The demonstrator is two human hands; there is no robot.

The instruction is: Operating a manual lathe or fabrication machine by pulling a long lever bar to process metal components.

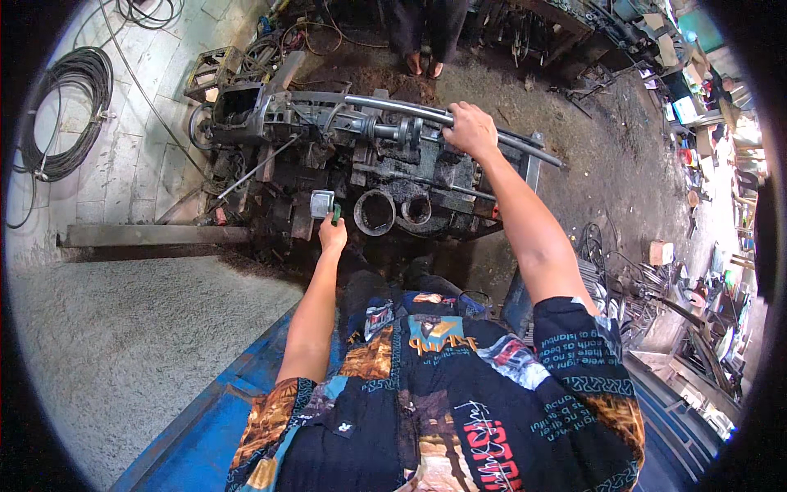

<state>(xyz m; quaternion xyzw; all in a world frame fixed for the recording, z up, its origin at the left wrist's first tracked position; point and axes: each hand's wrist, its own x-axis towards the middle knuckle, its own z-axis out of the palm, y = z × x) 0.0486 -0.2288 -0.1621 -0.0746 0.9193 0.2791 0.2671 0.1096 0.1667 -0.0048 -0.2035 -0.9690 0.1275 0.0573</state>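
Observation:
My right hand (471,129) is wrapped over a long metal bar (393,107), which lies lengthwise across the top of a greasy machine. My left hand (332,234) is closed on a small green piece (336,215) at the machine's near side. Right beside that piece is a pale grey box-like part (322,203); whether the two are joined I cannot tell. The dark machine (361,154) carries a shaft with collars along its middle. Two round metal rings or openings sit at its near edge, a larger ring (375,212) and a smaller one (416,211).
A coiled black hose (65,113) lies on pale tiles at the left. One person's bare feet (424,65) are beyond the machine. Scrap metal and tools (697,328) crowd the right side. A metal beam (156,236) juts out left, and blue metalwork (205,418) is near me.

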